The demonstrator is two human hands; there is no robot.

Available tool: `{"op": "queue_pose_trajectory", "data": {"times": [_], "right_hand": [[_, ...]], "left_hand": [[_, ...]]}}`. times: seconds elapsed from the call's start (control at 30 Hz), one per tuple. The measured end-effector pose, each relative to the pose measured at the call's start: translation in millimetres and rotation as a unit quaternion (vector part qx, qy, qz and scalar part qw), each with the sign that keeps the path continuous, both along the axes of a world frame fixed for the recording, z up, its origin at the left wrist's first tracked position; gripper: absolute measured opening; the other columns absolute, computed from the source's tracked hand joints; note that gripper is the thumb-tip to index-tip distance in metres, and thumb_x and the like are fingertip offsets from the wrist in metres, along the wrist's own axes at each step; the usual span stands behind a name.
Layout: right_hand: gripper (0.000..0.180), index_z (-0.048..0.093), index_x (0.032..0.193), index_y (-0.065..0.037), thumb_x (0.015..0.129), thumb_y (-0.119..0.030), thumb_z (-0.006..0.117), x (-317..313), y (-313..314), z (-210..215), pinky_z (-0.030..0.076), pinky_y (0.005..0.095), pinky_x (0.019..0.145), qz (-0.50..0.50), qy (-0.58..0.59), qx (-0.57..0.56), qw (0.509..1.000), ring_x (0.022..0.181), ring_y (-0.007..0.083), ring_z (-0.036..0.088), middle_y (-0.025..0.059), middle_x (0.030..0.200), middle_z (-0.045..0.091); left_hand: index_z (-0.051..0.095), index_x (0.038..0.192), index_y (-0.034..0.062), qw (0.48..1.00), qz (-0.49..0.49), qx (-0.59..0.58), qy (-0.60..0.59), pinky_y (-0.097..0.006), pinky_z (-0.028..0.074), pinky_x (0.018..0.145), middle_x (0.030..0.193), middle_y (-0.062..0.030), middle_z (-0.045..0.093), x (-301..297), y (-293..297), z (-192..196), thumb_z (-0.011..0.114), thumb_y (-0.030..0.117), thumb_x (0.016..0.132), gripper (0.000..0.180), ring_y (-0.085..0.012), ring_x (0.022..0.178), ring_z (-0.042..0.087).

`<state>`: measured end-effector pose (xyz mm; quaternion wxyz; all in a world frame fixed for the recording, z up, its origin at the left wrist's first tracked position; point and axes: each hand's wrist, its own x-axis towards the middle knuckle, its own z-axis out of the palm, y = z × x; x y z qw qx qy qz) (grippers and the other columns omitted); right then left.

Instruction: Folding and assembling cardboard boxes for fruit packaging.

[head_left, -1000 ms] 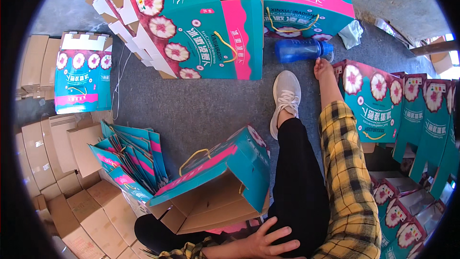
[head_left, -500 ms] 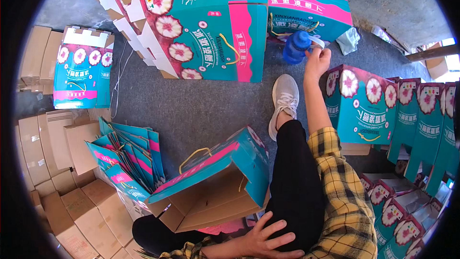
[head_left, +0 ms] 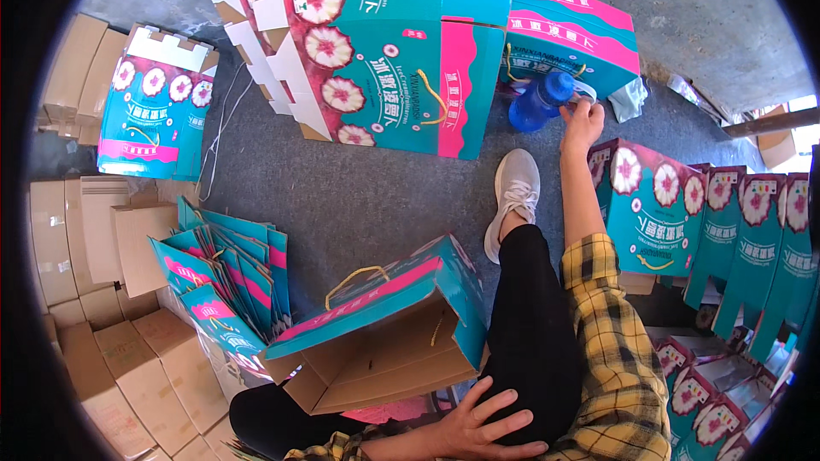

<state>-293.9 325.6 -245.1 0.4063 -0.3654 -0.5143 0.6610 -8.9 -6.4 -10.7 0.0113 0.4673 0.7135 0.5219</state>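
My right hand (head_left: 582, 126) reaches forward past my shoe and is closed on the pale carrying loop of a blue plastic bottle (head_left: 531, 109). The bottle leans, its cap end toward the hand, in front of a teal and pink carton (head_left: 574, 24). Whether its base touches the floor I cannot tell. My left hand (head_left: 478, 427) rests on my bent leg with fingers spread, holding nothing. Close beside it, an open teal carton (head_left: 384, 324) with a yellow cord handle lies on its side, its brown inside facing me.
Large teal cartons (head_left: 401, 60) stand ahead. Flattened cartons (head_left: 231, 277) lean at the left, near stacked brown boxes (head_left: 141, 367). More printed cartons (head_left: 653, 205) line the right. A crumpled pale bag (head_left: 629, 101) lies beyond my right hand. Grey floor (head_left: 342, 196) shows between them.
The bottle has tipped further over, its cap leaning right, with my right hand still on its loop. The whole view has shifted slightly. My left hand stays on my leg.
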Motion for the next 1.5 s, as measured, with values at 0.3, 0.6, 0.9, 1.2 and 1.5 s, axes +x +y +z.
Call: {"op": "queue_pose_trajectory", "data": {"times": [0.3, 0.6, 0.9, 1.2, 1.5], "right_hand": [[0.015, 0.058, 0.090, 0.001, 0.086, -0.013, 0.062, 35.6, 34.6, -20.9, 0.046, 0.0250, 0.055, 0.177, -0.203, 0.147, 0.952, 0.064, 0.0094, 0.054, 0.0057, 0.080, 0.059], [0.053, 0.051, 0.118, 0.007, 0.082, -0.026, 0.072, -24.9, -93.4, 55.7, 0.053, 0.0291, 0.062, 0.340, -0.159, 0.167, 0.912, 0.079, 0.0182, 0.064, 0.0190, 0.108, 0.063], [0.056, 0.052, 0.118, 0.001, 0.082, -0.037, 0.073, -67.5, -93.4, 31.9, 0.054, 0.0271, 0.059, 0.409, -0.252, 0.027, 0.877, 0.074, 0.0160, 0.066, 0.0090, 0.097, 0.065], [0.034, 0.059, 0.103, 0.002, 0.089, -0.029, 0.065, -123.6, -160.1, 41.4, 0.054, 0.0264, 0.051, 0.377, -0.195, 0.114, 0.898, 0.063, 0.0168, 0.067, 0.0105, 0.086, 0.066], [0.044, 0.059, 0.100, 0.004, 0.088, -0.039, 0.063, -147.3, -180.2, 41.8, 0.054, 0.0319, 0.057, 0.379, -0.292, 0.185, 0.859, 0.063, 0.0214, 0.069, 0.0169, 0.091, 0.067]], "left_hand": [[0.054, 0.129, 0.0345, 0.998, 0.011, -0.020, -0.057, -0.059, 0.025, 0.107, 0.143, -0.0115, 0.036, 3.1, -5.9, 3.9, 0.071, 0.047, 0.074, 0.058, -0.0363, 0.133, 0.034], [0.053, 0.129, 0.0319, 0.998, 0.017, -0.047, -0.043, -0.061, 0.029, 0.104, 0.146, -0.0147, 0.030, 3.3, -19.6, 7.3, 0.075, 0.046, 0.073, 0.062, -0.0429, 0.132, 0.032], [0.052, 0.133, 0.0292, 0.997, 0.031, -0.008, -0.066, -0.057, 0.024, 0.109, 0.145, -0.0143, 0.034, 1.4, -21.4, 7.6, 0.070, 0.044, 0.078, 0.060, -0.0377, 0.135, 0.030], [0.047, 0.137, 0.0284, 0.998, 0.024, 0.028, -0.060, -0.061, 0.023, 0.107, 0.148, -0.0165, 0.028, -1.7, -22.6, -0.2, 0.063, 0.041, 0.086, 0.055, -0.0407, 0.136, 0.028], [0.044, 0.140, 0.0245, 0.998, 0.051, 0.041, -0.017, -0.063, 0.026, 0.104, 0.148, -0.0198, 0.027, -9.5, -24.5, -0.4, 0.054, 0.044, 0.093, 0.052, -0.0442, 0.132, 0.030]]}}
